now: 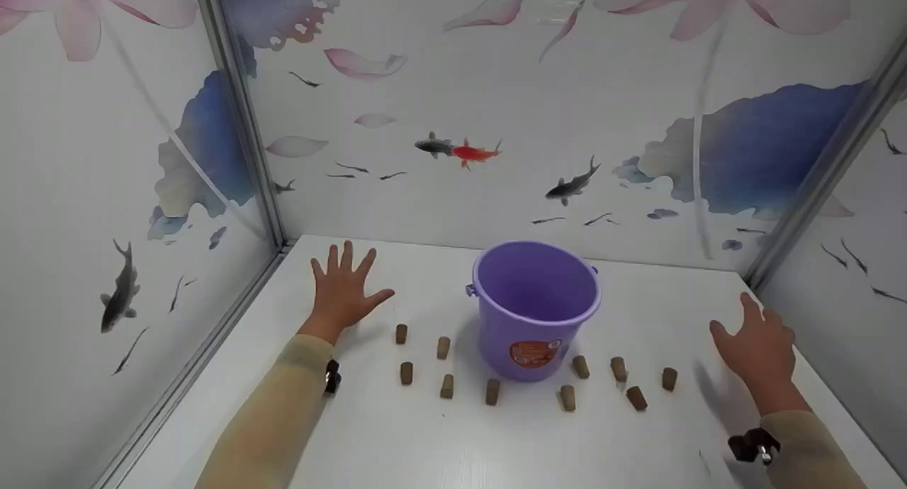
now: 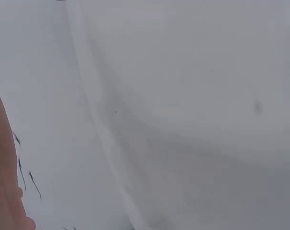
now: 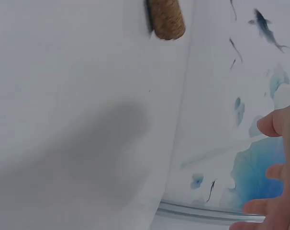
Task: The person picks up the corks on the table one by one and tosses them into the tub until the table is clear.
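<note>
Tan sleeves [image 1: 255,418] come nearest – the left hand [image 1: 341,290] is left of the purple bucket [image 1: 531,333], fingers spread wide; the right hand [image 1: 762,344] is to the bucket's right, thumb apart from loosely bent fingers. Ten corks [image 1: 406,373] sit on the table [image 1: 397,446] – before the bucket and to either side.

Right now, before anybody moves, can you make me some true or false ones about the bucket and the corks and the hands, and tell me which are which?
1. The purple bucket stands upright on the table. True.
2. All the corks are inside the bucket. False: ten lie on the table.
3. The left hand holds nothing. True.
4. The right hand is touching the bucket. False: it is apart from it, off to the right.
5. A red fish is pictured on the wall behind the bucket. True.
</note>
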